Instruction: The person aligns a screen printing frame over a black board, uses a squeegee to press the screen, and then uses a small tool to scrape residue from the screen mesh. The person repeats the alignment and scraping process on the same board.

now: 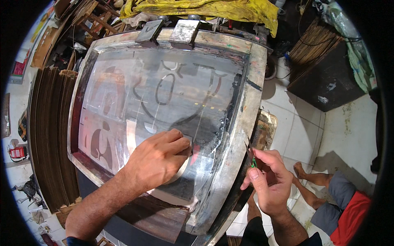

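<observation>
A framed mesh screen [254, 82] lies in front of me, with dark cartoon-like outlines and several overlapping transparent sheets [108, 82] on it. My left hand [160, 158] rests over the lower middle of the screen, its fingers curled and pinched together; what they hold is hidden. My right hand [269, 180] is just beyond the frame's right edge and grips small green-handled scissors [252, 160], blades pointing up and slightly parted. A brown translucent strip [160, 221] lies along the screen's near edge.
Two metal clamps [184, 33] hold the screen's far side, near yellow cloth [197, 9]. Stacked boards [49, 139] stand at left. A dark box [316, 78] with boards stands at back right. Another person in red and grey [338, 205] is low on the tiled floor [295, 135] at right.
</observation>
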The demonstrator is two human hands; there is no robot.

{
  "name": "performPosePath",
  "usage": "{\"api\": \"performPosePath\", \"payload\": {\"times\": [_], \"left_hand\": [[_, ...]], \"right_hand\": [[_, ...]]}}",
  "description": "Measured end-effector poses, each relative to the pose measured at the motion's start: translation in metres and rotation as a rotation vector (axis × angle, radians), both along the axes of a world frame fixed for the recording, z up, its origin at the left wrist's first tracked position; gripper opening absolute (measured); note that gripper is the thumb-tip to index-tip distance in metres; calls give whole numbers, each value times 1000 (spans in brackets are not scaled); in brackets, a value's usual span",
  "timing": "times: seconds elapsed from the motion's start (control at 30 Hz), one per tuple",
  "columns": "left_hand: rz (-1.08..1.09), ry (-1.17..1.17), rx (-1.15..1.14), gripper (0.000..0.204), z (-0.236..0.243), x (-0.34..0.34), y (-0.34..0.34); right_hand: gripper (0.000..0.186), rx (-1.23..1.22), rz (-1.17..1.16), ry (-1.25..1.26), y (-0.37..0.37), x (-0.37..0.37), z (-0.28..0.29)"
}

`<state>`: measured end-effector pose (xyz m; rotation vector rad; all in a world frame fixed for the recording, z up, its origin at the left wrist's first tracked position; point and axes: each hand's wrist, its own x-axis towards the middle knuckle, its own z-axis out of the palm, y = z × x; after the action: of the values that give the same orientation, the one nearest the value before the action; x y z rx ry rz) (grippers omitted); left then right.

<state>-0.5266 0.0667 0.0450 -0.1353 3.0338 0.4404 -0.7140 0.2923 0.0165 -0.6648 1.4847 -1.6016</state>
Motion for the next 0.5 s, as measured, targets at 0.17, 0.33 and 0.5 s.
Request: {"api": "performPosePath", "payload": {"times": [0.17,0.33,0.5], "left_hand": [[-35,-39,-16,23,6,-5,0],[-81,-53,-84,20,6,-7,1],[-93,-53,-85,19,4,-6,2]], "right_hand": [[39,-8,9,-9,-1,-1,-3],[38,-7,10,-14,1,-1,-4],[38,-2,22,-23,4,-1,-4]]}}
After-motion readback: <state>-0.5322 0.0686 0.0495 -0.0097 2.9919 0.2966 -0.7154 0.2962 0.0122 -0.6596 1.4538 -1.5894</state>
